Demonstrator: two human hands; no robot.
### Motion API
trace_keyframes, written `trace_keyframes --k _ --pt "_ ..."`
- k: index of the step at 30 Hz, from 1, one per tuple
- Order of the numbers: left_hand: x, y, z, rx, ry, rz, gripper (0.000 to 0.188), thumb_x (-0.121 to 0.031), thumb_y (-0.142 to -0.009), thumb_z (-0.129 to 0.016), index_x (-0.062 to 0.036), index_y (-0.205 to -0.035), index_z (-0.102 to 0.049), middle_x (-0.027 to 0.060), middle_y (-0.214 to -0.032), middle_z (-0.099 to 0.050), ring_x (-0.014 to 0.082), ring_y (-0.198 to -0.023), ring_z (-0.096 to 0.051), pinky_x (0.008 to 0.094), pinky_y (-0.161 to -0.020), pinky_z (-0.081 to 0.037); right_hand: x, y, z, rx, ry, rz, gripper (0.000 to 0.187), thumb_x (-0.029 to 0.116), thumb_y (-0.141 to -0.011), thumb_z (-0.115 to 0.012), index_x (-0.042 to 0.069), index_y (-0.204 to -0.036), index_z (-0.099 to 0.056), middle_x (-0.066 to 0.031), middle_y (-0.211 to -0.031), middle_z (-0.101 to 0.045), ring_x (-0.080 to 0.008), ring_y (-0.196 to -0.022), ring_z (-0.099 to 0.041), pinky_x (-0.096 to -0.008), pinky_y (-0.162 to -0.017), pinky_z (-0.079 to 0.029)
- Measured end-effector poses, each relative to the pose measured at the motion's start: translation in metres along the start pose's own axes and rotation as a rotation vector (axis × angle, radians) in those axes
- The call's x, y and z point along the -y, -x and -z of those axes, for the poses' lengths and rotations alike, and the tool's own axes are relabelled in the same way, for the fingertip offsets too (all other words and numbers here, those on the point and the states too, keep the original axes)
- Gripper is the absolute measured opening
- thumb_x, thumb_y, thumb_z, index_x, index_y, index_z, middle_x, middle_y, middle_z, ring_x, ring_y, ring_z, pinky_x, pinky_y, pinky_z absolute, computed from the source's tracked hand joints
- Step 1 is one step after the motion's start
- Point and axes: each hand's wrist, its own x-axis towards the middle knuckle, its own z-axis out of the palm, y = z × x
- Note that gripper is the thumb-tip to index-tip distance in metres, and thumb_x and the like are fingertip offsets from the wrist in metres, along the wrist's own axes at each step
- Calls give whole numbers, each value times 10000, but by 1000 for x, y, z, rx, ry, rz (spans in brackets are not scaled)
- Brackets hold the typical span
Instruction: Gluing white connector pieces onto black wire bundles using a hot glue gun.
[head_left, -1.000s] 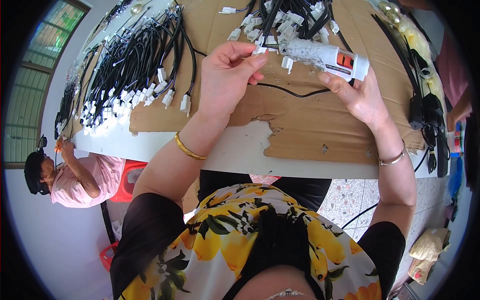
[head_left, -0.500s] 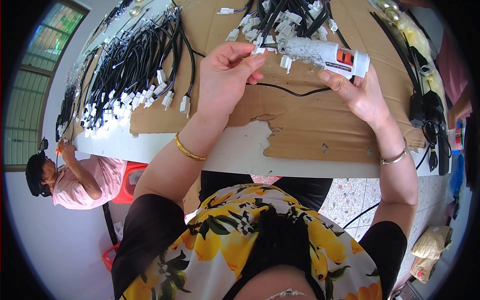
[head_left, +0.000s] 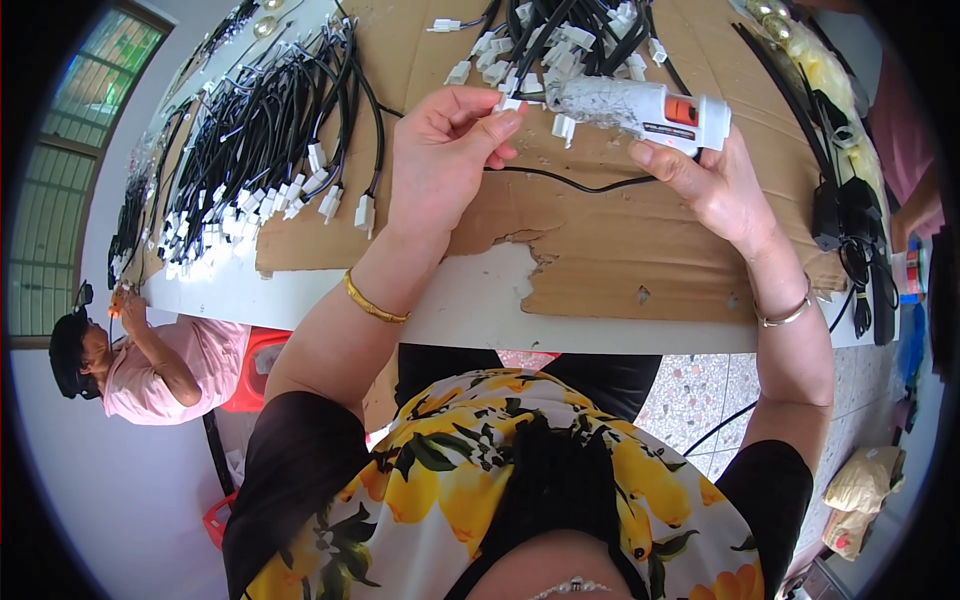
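Observation:
Between thumb and fingers, my left hand [head_left: 448, 150] pinches a small white cable connector [head_left: 510, 104]. My right hand [head_left: 712, 185] is wrapped round a white hot glue gun [head_left: 640, 110] with an orange part at its rear and a smeared, glue-coated front. The gun's nozzle points left and meets or nearly meets the connector; actual contact I cannot make out. A black cord [head_left: 580, 186] runs across the cardboard below the gun. Just beyond my hands lies a bundle of black cables with white connectors [head_left: 575, 40].
A large heap of black cables [head_left: 265, 130] with white plugs covers the left of the table. Torn cardboard [head_left: 640, 260] lies over the white tabletop [head_left: 460, 310]. Black adapters [head_left: 845, 215] sit at the right edge. A co-worker in pink [head_left: 180, 370] sits at far left.
The whole scene has shifted slightly left in the view. Both hands keep their grips on the connector and the glue gun, with little other visible movement.

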Motion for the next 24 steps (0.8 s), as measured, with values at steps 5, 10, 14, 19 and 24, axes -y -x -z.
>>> trace_keyframes --k 5,10,14,19,24 --pt "1 -1 1 -4 -4 13 119 -36 -782 -595 2 -889 -562 73 -833 -632 72 -566 -533 184 -502 -429 5 -1 1 18 80 -12 297 140 -786 -633 -16 -1013 -522 -7 -845 -577 -58 -786 -513 -209 -723 -437" --pt "1 -1 2 30 18 34 142 -46 -778 -608 2 -883 -525 75 -804 -627 81 -562 -549 184 -483 -426 -3 -1 -2 -18 -62 82 268 126 -786 -629 -9 -994 -526 5 -831 -570 -51 -763 -502 -204 -689 -431" --pt "-2 0 0 80 97 90 182 -63 -791 -595 -16 -913 -468 105 -815 -628 104 -568 -558 199 -487 -433 -1 0 -4 -57 -125 75 266 128 -779 -636 -3 -985 -530 13 -816 -565 -46 -749 -493 -198 -673 -425" --pt "5 -3 8 96 143 129 168 -58 -793 -590 -29 -908 -470 117 -838 -626 117 -594 -567 212 -499 -441 -1 -1 -3 -94 -156 39 235 148 -767 -650 9 -929 -551 30 -773 -545 -35 -699 -453 -186 -615 -389" --pt "9 -6 12 111 467 173 116 -53 -788 -588 -23 -871 -513 137 -860 -623 146 -626 -580 242 -548 -462 -2 -1 -4 -102 -156 45 228 156 -764 -655 14 -912 -554 33 -761 -540 -35 -688 -445 -186 -606 -383"
